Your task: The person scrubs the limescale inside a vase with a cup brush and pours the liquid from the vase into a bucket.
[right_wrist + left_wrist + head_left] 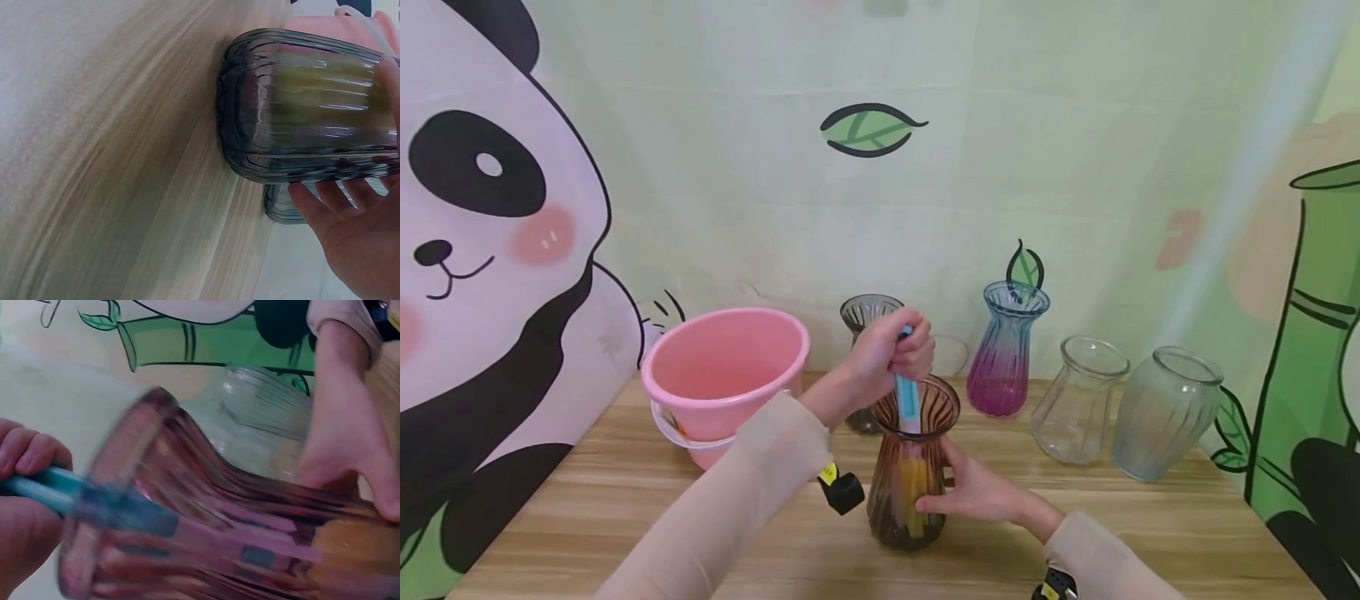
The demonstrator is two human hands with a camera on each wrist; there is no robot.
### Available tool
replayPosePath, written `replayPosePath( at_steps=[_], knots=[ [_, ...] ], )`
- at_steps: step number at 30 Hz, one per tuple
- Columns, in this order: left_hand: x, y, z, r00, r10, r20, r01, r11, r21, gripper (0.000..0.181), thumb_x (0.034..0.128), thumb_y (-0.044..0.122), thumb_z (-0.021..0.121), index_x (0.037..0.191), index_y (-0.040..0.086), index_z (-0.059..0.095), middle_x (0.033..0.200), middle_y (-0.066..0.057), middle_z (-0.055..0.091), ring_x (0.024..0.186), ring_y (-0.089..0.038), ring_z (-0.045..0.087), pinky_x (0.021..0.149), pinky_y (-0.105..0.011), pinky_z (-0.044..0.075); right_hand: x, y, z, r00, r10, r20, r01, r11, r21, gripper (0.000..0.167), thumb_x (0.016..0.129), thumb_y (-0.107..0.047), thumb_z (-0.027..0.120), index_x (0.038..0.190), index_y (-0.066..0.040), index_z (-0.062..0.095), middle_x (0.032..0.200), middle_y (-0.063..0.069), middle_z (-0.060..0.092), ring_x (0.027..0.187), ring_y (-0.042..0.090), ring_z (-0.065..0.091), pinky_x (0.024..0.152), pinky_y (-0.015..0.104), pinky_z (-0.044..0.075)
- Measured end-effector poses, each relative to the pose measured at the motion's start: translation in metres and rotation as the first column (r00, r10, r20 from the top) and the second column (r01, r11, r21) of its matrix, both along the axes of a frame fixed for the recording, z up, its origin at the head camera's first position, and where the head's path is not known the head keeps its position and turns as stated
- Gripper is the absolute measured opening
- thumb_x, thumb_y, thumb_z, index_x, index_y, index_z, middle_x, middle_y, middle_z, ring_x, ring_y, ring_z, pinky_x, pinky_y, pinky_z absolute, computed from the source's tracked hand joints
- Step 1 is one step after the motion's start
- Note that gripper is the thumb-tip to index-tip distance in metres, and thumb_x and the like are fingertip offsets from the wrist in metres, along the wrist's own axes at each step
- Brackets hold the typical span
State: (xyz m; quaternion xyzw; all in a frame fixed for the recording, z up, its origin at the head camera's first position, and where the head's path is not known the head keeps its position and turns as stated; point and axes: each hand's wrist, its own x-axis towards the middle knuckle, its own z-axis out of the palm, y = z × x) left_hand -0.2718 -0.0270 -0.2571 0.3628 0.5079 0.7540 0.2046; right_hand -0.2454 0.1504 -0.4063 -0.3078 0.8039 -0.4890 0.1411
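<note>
My left hand (891,354) grips the blue handle of a sponge bottle brush (907,404), which reaches down inside an amber-to-grey ribbed glass vase (883,500). The brush's yellow sponge head (325,94) shows through the glass in the lower part of the vase. Low on the vase's side, my right hand (981,492) holds it, thumb on the near face and fingers round the other side. The vase stands roughly upright in the head view; whether its base touches the table I cannot tell. In the left wrist view the vase (206,462) is blurred.
On the left stands a pink bucket (726,408) with a white handle. A grey glass vase (868,304) is partly hidden behind my left hand. Further right are a blue-to-purple vase (1003,358), a clear vase (1075,417) and a pale blue vase (1165,417) on the wooden table (587,517).
</note>
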Motion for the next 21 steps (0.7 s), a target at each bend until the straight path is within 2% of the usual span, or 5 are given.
replayPosePath(
  at_steps=[6, 9, 14, 17, 21],
  knots=[
    [-0.002, 0.000, -0.016, 0.998, -0.057, -0.010, 0.056, 0.994, -0.096, 0.043, 0.0972, 0.019, 0.023, 0.055, 0.014, 0.027, 0.048, 0.004, 0.027, 0.043, -0.011, 0.023, 0.049, -0.024, 0.023, -0.001, -0.001, 0.000, 1.000, 0.004, 0.008, -0.004, 1.000, 0.021, 0.081, 0.081, -0.024, 0.070, 0.141, -0.007, 0.017, 0.131, 0.016, 0.045, 0.120, 0.029, 0.046, 0.087, 0.026, 0.047],
    [-0.003, 0.000, -0.017, 0.999, -0.049, -0.022, 0.046, 0.994, -0.100, 0.043, 0.0971, 0.020, 0.025, 0.055, 0.014, 0.027, 0.047, 0.005, 0.027, 0.043, -0.011, 0.023, 0.049, -0.024, 0.024, -0.002, 0.000, 0.002, 1.000, 0.029, -0.001, -0.029, 0.997, 0.067, 0.079, 0.082, -0.026, 0.068, 0.140, -0.007, 0.018, 0.131, 0.015, 0.045, 0.121, 0.028, 0.045, 0.089, 0.027, 0.046],
    [-0.005, 0.000, -0.021, 0.997, -0.054, -0.047, 0.050, 0.995, -0.087, 0.041, 0.0959, 0.018, 0.024, 0.055, 0.014, 0.027, 0.047, 0.005, 0.027, 0.043, -0.011, 0.023, 0.048, -0.024, 0.024, -0.007, 0.004, 0.012, 0.993, 0.111, 0.037, -0.114, 0.985, 0.132, 0.077, 0.084, -0.025, 0.066, 0.139, 0.000, 0.019, 0.134, 0.019, 0.040, 0.126, 0.031, 0.039, 0.098, 0.039, 0.041],
    [-0.006, 0.000, -0.022, 0.997, -0.054, -0.059, 0.049, 0.995, -0.082, 0.041, 0.0954, 0.018, 0.024, 0.055, 0.015, 0.027, 0.047, 0.006, 0.027, 0.043, -0.010, 0.023, 0.048, -0.024, 0.024, -0.011, 0.008, 0.017, 0.987, 0.146, 0.071, -0.154, 0.980, 0.126, 0.076, 0.083, -0.021, 0.067, 0.139, 0.001, 0.020, 0.138, 0.021, 0.037, 0.130, 0.033, 0.034, 0.102, 0.044, 0.037],
    [-0.005, 0.000, -0.021, 0.999, -0.029, -0.038, 0.026, 0.996, -0.086, 0.041, 0.0953, 0.018, 0.025, 0.054, 0.016, 0.027, 0.046, 0.006, 0.027, 0.042, -0.010, 0.023, 0.048, -0.024, 0.023, -0.015, 0.008, 0.017, 0.981, 0.168, 0.093, -0.177, 0.979, 0.099, 0.075, 0.082, -0.018, 0.068, 0.139, 0.001, 0.023, 0.139, 0.020, 0.037, 0.131, 0.031, 0.034, 0.103, 0.042, 0.035]
  ],
)
